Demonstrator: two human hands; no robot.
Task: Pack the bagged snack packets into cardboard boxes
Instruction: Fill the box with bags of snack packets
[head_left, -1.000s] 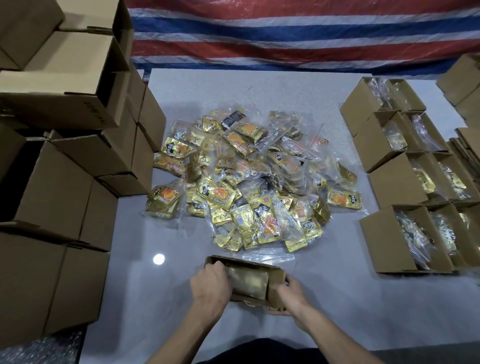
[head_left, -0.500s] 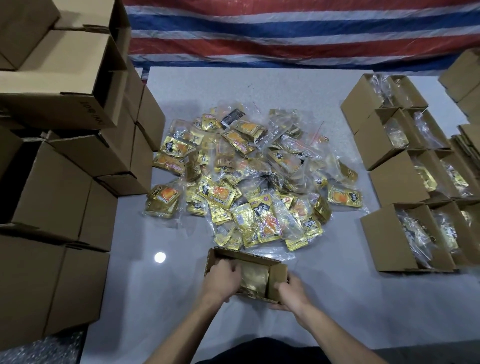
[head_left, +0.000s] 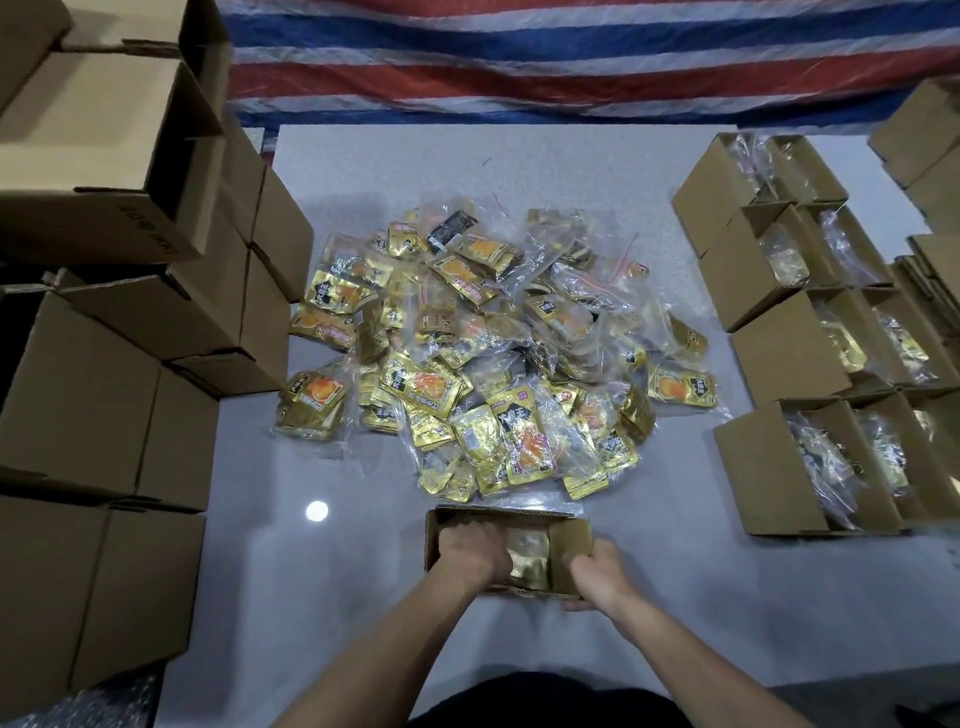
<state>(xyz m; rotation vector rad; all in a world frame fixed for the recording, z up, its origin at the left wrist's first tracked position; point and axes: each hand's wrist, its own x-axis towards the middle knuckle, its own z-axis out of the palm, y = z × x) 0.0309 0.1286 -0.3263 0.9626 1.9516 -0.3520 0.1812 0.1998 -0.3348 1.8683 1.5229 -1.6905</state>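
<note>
A small open cardboard box (head_left: 500, 513) stands on the table right in front of me. Inside it lies a clear bag of gold snack packets (head_left: 530, 560). My left hand (head_left: 474, 557) reaches into the box's left half, its fingers curled down over the bag and its fingertips hidden. My right hand (head_left: 597, 578) grips the box's right end at the raised flap. Just beyond the box spreads a loose pile of bagged snack packets (head_left: 493, 353).
Stacks of closed cardboard boxes (head_left: 104, 395) line the left edge of the table. Several open boxes holding bags (head_left: 810, 467) stand in rows on the right. A striped tarp (head_left: 571, 62) hangs behind the grey table (head_left: 311, 597).
My left hand has sunk deeper into the box, covering more of the bag. My right hand has stayed on the box's right end. The box has barely shifted.
</note>
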